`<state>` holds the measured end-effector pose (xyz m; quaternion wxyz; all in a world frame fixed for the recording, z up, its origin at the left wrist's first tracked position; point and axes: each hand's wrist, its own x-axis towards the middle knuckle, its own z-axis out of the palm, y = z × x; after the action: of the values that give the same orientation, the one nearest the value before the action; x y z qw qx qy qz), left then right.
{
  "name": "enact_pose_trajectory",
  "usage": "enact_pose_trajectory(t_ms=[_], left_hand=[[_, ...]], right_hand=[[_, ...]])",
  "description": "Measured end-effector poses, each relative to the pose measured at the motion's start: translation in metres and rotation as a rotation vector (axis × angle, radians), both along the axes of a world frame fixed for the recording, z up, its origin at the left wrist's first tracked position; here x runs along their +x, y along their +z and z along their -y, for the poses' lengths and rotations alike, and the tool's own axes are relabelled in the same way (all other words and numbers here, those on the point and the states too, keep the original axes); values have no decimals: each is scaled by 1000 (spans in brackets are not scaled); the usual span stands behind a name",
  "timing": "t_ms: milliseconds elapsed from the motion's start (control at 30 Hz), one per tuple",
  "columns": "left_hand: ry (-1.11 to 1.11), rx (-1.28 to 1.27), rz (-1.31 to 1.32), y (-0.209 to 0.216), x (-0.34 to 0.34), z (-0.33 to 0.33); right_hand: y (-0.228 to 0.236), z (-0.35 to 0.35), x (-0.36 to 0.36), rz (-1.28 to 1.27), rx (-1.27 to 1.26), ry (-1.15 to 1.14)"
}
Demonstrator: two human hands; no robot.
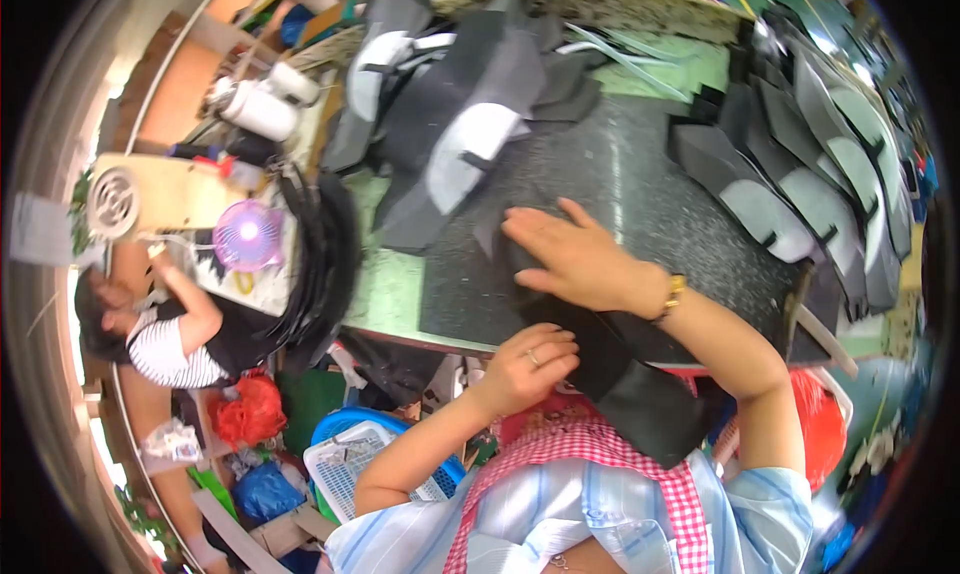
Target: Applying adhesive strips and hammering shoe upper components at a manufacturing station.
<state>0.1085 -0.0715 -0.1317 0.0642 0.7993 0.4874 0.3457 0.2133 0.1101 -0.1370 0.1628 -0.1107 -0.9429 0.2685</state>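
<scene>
A long, dark, flexible sheet piece (650, 406) lies over the near edge of the black work surface (640, 179) and hangs down in front of my apron. My right hand (585, 259) presses flat on its far part, fingers stretched and thumb apart. At the piece's left edge, my left hand (527, 369) is closed, fingers curled against it; the fingertips are partly hidden. Beyond my hands, at the left, stacked grey-and-black cut pieces (470, 159) with white patches overlap one another. More such pieces (790, 189) are fanned out at the right.
White strips (635, 59) lie at the back of the table. To the left, a person (185, 324) works near a purple fan (248, 236) and a bundle of black strips (325, 264). A blue basket with a white one (365, 464) stands below the table, beside red bags (245, 411).
</scene>
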Motion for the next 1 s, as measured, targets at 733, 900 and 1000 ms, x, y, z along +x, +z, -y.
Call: enact_pose_trajectory(t_ms=[733,900,1000], left_hand=[[781,-234,-392,36,-101,-149],[647,-241,33,47,-121,-138],[858,85,11,53,-111,-126]], right_hand=[[194,50,139,-883,-670,655],[191,45,147,-910,-605,607],[192,41,144,-922,-603,651]])
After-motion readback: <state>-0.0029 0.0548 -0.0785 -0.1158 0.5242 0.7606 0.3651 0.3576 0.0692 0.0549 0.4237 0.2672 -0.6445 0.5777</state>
